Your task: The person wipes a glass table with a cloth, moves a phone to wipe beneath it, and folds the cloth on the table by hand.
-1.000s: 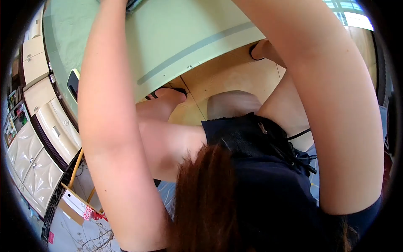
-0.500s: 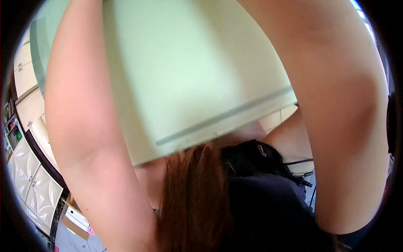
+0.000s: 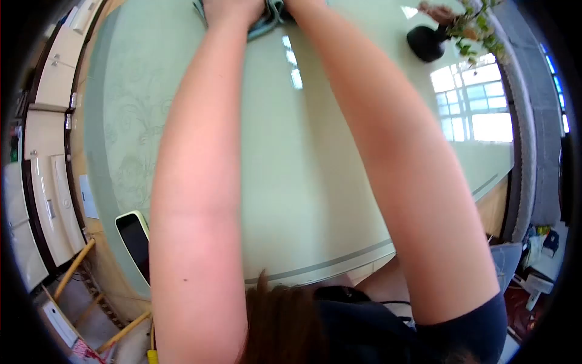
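Observation:
Both arms reach forward over a pale green glass table. At the top edge of the view a grey-green cloth lies bunched on the tabletop. My left hand is on the cloth, cut off by the frame, its fingers hidden. Beside it, my right hand touches the cloth's right part, also mostly out of view, with no fingers showing. A phone with a pale yellow-green case lies at the table's left edge, next to my left forearm.
A dark vase with a leafy plant stands at the table's upper right. Cream cabinets line the left side. Wooden poles and a box are at the lower left. A grey sofa-like edge runs along the right.
The view has tilted up across the table, bringing the cloth, vase and plant into sight. Both forearms now show further forward and closer together at the hands.

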`<state>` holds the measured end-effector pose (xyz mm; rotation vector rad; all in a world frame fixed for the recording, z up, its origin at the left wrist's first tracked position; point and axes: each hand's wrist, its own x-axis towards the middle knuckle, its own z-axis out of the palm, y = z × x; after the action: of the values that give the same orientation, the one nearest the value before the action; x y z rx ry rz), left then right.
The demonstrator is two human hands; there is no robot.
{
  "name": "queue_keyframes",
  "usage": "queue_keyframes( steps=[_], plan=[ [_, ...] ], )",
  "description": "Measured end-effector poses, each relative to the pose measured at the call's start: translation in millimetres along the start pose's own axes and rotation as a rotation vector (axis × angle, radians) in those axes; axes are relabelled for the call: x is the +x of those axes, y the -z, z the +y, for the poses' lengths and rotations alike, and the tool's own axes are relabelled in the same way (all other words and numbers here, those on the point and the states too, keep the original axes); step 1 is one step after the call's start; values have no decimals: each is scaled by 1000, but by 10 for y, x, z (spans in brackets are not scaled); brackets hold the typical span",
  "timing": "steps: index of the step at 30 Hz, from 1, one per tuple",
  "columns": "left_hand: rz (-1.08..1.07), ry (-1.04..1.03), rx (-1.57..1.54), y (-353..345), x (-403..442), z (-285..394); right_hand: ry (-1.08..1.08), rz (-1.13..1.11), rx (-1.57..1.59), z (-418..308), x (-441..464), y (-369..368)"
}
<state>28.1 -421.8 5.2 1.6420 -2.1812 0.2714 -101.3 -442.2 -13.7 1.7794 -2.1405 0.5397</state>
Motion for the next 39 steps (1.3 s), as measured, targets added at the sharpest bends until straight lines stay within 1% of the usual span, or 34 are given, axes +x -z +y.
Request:
queue_keyframes(
  steps=[1,2,3,5,6,8,9,14,17,24,25,32,39],
  plan=[
    [-2,-4,2,29,-55,6,0,36,23,14,-27,29],
    [-5,-6,5,56,-120,2,7,16,18,18,-55,-12],
    [-9,-8,-13,74,-196,-5,6,23,5,-29,-192,135],
    [-63,-19,-21,173,-423,-3,78,135,-28,94,-450,-1],
    [148,-32,72,-30,-538,-29,112,191,-46,105,-540,27],
    [48,-8,34,178,-839,26,27,13,44,-56,-886,423],
    [29,-4,29,270,-987,61,50,32,113,-46,-1047,514],
    [-78,-6,6,658,-1741,188,68,5,128,-13,-1812,867],
    [-27,-8,-112,814,-2206,222,72,-40,119,-41,-2256,1139],
    [-79,-46,-141,1287,-3072,231,85,-172,147,-115,-3103,1670],
    [-58,-53,-152,1349,-3173,204,91,-194,148,-137,-3196,1739],
    [-154,-70,-154,1645,-3655,167,86,-249,183,-111,-3613,2046],
    [-162,-89,-157,1748,-3841,65,28,-243,182,-20,-3806,2169]
  ],
)
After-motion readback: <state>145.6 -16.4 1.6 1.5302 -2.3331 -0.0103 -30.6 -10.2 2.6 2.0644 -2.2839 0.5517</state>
